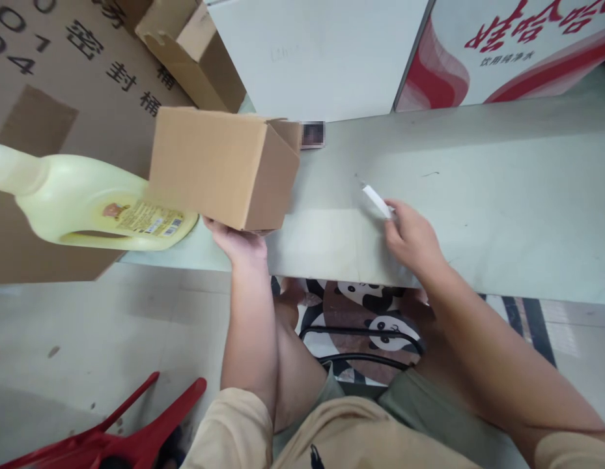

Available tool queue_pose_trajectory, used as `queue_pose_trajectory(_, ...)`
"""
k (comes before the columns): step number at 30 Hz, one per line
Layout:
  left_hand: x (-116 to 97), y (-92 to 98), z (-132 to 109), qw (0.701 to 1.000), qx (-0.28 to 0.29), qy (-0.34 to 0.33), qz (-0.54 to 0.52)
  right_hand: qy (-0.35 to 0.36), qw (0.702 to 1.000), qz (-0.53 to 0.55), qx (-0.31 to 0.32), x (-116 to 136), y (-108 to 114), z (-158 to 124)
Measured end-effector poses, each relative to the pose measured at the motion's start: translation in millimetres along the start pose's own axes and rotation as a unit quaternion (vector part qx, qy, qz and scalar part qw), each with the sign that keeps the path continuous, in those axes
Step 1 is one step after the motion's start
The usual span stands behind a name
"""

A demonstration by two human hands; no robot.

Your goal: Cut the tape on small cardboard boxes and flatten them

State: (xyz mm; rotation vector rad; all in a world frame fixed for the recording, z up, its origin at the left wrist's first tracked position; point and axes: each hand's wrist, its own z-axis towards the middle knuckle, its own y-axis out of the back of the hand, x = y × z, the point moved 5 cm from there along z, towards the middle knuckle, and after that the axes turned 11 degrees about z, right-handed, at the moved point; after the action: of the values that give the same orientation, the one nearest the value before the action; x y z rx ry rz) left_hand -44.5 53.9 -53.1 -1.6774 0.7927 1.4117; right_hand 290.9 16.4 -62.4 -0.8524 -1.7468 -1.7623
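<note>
Left hand [238, 244], mine: palm up beneath the lower near corner of a brown box [209, 166], holding it over the table [478, 202]; fingertips mostly hidden under it, their spread I cannot tell. Right hand [412, 238], mine: thumb and forefinger pinched narrow on a white stick [376, 200], thin dark tip pointing up and away from me, well apart from the brown box. Bottle [97, 202], pale yellow, handled, labelled: just left of the brown box. Card [312, 135], small: partly behind the brown box. Printed carton [107, 117], large: far left. White carton [326, 58]: rear middle. Red-and-white carton [521, 58]: rear right. Red frame [136, 423]: on the floor, lower left. Panda mat [365, 344]: below the table edge.
</note>
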Motion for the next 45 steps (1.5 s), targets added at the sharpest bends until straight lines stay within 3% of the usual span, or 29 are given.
queue_pose_trajectory(4, 6, -14.2, -10, 0.998, 0.025, 0.038, -0.036, 0.001, 0.996, -0.051, -0.072, -31, 16, 3)
queue_pose_trajectory(6, 13, -26.3, -15, 0.996, 0.051, 0.066, -0.021, 0.056, 0.994, -0.018, -0.095, -31, 24, -1)
queue_pose_trajectory(10, 26, -47.5, -22, 0.984, 0.139, 0.112, 0.006, 0.172, 0.976, 0.128, -0.039, -17, 27, -10)
queue_pose_trajectory(14, 25, -51.8, -24, 0.973, 0.189, 0.128, 0.042, 0.16, 0.961, 0.226, -0.02, -18, 26, -9)
queue_pose_trajectory(17, 25, -53.0, -26, 0.97, 0.206, 0.118, 0.057, 0.152, 0.95, 0.272, -0.033, -22, 25, -7)
queue_pose_trajectory(20, 34, -54.9, -28, 0.968, 0.196, 0.084, 0.131, 0.133, 0.952, 0.277, -0.002, -22, 18, -8)
queue_pose_trajectory(23, 42, -58.5, -26, 0.955, 0.202, 0.012, 0.218, 0.118, 0.949, 0.287, 0.051, -18, 11, -10)
queue_pose_trajectory(26, 46, -58.9, -22, 0.939, 0.211, -0.056, 0.264, 0.121, 0.947, 0.295, 0.05, -16, 10, -9)
queue_pose_trajectory(32, 57, -43.5, -15, 0.983, 0.143, 0.004, 0.117, 0.085, 0.942, 0.323, 0.027, -22, 3, -5)
queue_pose_trajectory(39, 37, -61.3, -27, 0.975, 0.215, -0.014, 0.054, 0.116, 0.962, 0.225, -0.098, -28, 10, -6)
queue_pose_trajectory(42, 34, -65.3, -30, 0.973, 0.23, -0.008, 0.033, 0.127, 0.962, 0.216, -0.112, -31, 11, -8)
queue_pose_trajectory(45, 38, -60.4, -28, 0.978, 0.203, 0.01, 0.035, 0.116, 0.961, 0.231, -0.101, -32, 11, -8)
